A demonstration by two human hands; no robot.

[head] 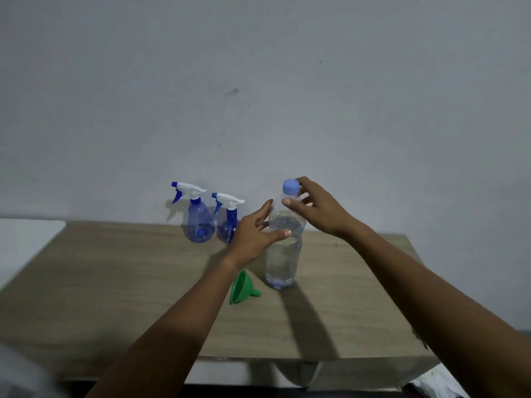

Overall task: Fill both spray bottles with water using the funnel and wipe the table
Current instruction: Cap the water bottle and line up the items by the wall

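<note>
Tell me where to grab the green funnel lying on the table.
Pinch the green plastic funnel by its wide rim, coming from above: it lies on its side on the wooden table, spout pointing right, so the raised rim is probably easiest.

Left hand [253, 234] holds the water bottle [283, 259]; right hand [319, 208] pinches its cap [290, 187].

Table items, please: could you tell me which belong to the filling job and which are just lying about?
Job: left spray bottle, right spray bottle, water bottle, green funnel, table.
Lying about: white surface beside the table's left end.
</note>
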